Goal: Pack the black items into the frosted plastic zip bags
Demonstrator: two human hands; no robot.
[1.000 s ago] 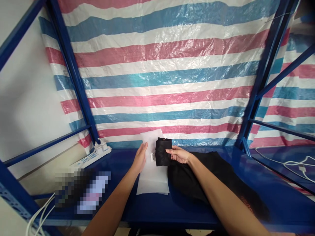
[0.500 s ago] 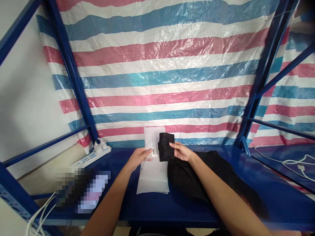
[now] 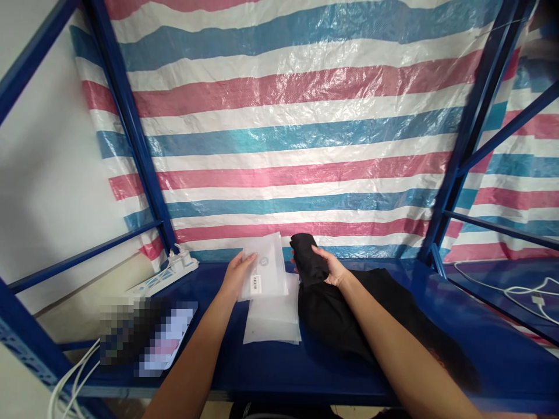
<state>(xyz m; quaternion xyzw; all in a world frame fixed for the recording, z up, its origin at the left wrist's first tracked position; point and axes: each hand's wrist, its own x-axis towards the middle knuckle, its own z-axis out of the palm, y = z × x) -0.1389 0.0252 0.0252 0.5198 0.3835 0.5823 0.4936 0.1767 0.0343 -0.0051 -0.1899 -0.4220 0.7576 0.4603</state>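
My left hand (image 3: 237,272) is closed on the left edge of a frosted plastic bag (image 3: 268,259), which carries a small barcode label (image 3: 255,284) near its bottom. Folded black cloth (image 3: 309,253) is in my right hand (image 3: 331,266), thumb across its front, to the right of the bag. Below the held bag, more frosted bags (image 3: 271,323) lie flat on the blue shelf (image 3: 257,372). A larger spread of black fabric (image 3: 336,320) lies on the shelf beneath my right forearm; whether it joins the held cloth I cannot tell.
A white power strip (image 3: 163,279) with plugs sits at the back left. In front of it are a blurred-out dark object (image 3: 131,331) and a phone-like slab (image 3: 168,340). White cables (image 3: 530,294) lie at the right. Blue metal posts (image 3: 131,134) and a striped tarp (image 3: 297,139) enclose the back.
The held bag has moved left and turned its face toward me, apart from the cloth. The black cloth in my right hand has tilted and now shows narrower.
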